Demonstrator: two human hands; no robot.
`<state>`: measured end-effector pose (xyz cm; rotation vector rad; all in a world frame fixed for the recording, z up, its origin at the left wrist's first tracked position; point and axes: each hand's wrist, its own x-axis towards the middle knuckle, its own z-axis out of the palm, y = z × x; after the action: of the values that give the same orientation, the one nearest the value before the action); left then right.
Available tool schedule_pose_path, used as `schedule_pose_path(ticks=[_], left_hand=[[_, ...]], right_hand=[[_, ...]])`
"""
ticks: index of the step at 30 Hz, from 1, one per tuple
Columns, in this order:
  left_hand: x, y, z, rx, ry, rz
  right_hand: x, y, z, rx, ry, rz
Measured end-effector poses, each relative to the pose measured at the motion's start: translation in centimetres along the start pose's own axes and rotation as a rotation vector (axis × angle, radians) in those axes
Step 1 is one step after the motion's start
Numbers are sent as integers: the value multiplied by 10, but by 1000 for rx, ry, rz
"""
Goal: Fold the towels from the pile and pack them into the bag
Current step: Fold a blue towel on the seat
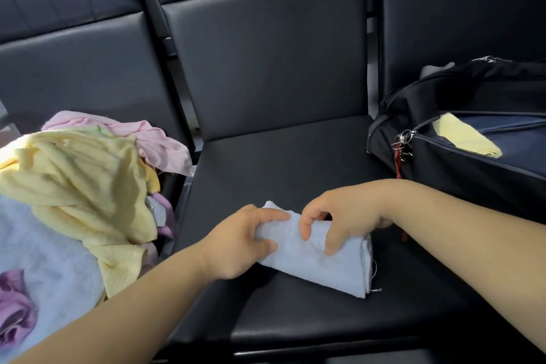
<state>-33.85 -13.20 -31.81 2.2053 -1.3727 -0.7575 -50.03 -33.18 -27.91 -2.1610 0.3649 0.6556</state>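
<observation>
The folded light blue towel [325,263] lies on the front half of the middle seat cushion [280,162], its long axis running from the cushion's centre toward the front right corner, with its stacked layer edges and loose threads facing that corner. The left hand [245,245] grips the towel end nearest the cushion's centre: the thumb presses on the top face and the index finger lies straight along the rear edge; the other fingers are hidden under the cloth. The right hand [339,216] is arched over the towel's rear edge, fingers curled and fingertips bearing down on the fabric, the thumb planted on the top face nearer the cushion's front. Both forearms cross the cushion's front edge. The pile [74,186] sits on the seat to the left of the cushion: a crumpled yellow towel [82,174] on top, a pink towel [153,139] behind it, overhanging the gap next to the cushion's left edge, and a white towel [44,260] and a purple cloth [14,304] toward the front. The dark bag [472,162] rests on the seat to the right of the cushion, its corner overlapping the cushion's right edge. The bag's zip is open, and a folded yellow towel [466,139] shows in the opening. Metal zip pulls [404,142] and a red strap [399,165] hang at the bag end nearest the cushion.
</observation>
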Motion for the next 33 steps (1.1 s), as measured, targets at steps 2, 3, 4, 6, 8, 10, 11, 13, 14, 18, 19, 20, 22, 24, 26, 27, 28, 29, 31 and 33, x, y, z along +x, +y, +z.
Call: schedule_pose_path(ticks=[2, 3, 4, 6, 8, 10, 11, 13, 14, 18, 19, 20, 22, 24, 26, 27, 28, 29, 31, 33], left_hand=[[1, 10, -4, 1, 33, 52], [2, 15, -7, -3, 55, 77], [3, 20, -10, -10, 76, 97], [6, 31, -18, -19, 108, 129], [8, 43, -24, -21, 124, 161], [11, 55, -30, -28, 138, 185], [13, 63, -32, -36, 147, 194], [18, 80, -36, -52, 173, 213], [22, 89, -37, -57, 187, 225], [46, 132, -31, -12, 213, 279], [54, 143, -29, -2, 214, 293], [62, 154, -28, 9, 215, 307], [79, 174, -26, 31, 216, 331], [96, 194, -22, 53, 209, 356], [112, 213, -14, 93, 192, 388], [120, 223, -10, 107, 187, 405], [129, 232, -5, 111, 189, 420], [138, 240, -1, 108, 200, 433], [157, 253, 6, 132, 246, 453], [176, 259, 15, 242, 291, 458]], right_hand=[[-5, 2, 0, 60, -4, -19], [-8, 4, -1, 83, 1, -30], [-11, 6, -2, 109, 9, -44], [-20, 10, -5, 183, 27, -75], [-32, 15, -10, 254, 48, -108], [-47, 18, -17, 283, 83, -147], [-55, 21, -20, 281, 117, -170], [-71, 27, -26, 285, 207, -212], [-77, 31, -28, 302, 252, -230], [-99, 52, -34, 508, 351, -259], [-105, 56, -37, 540, 368, -253], [-112, 61, -41, 559, 388, -247], [-127, 72, -51, 582, 413, -230], [-143, 83, -61, 573, 421, -182], [-160, 93, -71, 526, 446, -125], [-169, 98, -75, 497, 476, -109], [-178, 104, -80, 480, 515, -103], [-187, 111, -85, 483, 563, -105], [-202, 130, -97, 538, 680, -119], [-209, 157, -109, 587, 822, -119]])
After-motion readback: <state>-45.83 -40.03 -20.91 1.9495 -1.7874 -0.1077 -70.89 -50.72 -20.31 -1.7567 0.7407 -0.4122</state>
